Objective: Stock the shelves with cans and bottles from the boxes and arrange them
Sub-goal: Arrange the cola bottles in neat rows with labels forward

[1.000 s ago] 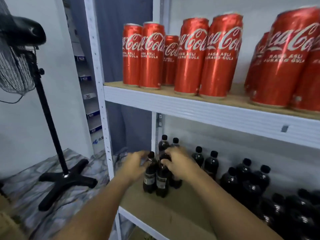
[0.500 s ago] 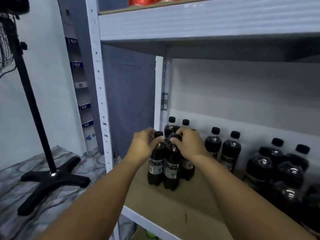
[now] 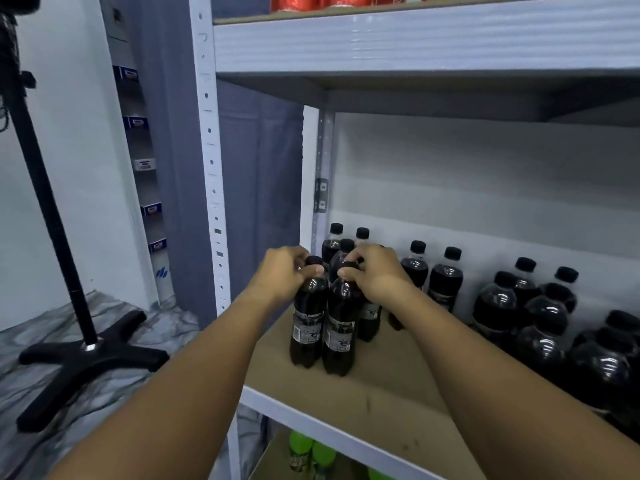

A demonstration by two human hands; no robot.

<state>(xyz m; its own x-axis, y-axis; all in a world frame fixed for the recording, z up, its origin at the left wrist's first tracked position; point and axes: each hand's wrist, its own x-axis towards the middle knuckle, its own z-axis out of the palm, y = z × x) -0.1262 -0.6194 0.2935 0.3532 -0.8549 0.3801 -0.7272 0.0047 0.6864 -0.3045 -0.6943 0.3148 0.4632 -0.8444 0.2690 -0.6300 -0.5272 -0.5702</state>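
Head view, only view. Item: two dark cola bottles, upright, long axis vertical, standing touching side by side on the shelf board [image 3: 391, 379] near its left front; left bottle [image 3: 308, 317], right bottle [image 3: 341, 323]. Left hand [image 3: 282, 275]: fingers curled round the neck and cap of the left bottle, thumb across the front just under the cap. Right hand [image 3: 375, 271]: fingers curled over the top of the right bottle, cap hidden beneath them. Each bottle hangs straight below its own hand; neither hand is nearer than the other, both forearms reaching in from the front edge. Behind the pair: a small cluster of like bottles [image 3: 346, 244] against the rear-left post [image 3: 320, 174], apparently close to the held pair. To the right: two more bottles [image 3: 431, 275], then a crowded group [image 3: 554, 317] running to the frame edge. Open room: bare board in front of the pair and a strip to its left up to the front upright [image 3: 209, 150]; overhead clearance to the upper shelf [image 3: 415, 39] looks ample. Judgement: pair being aligned with the rear row; a short push back seems all that is wanted, with tipping the tall bottles the main risk
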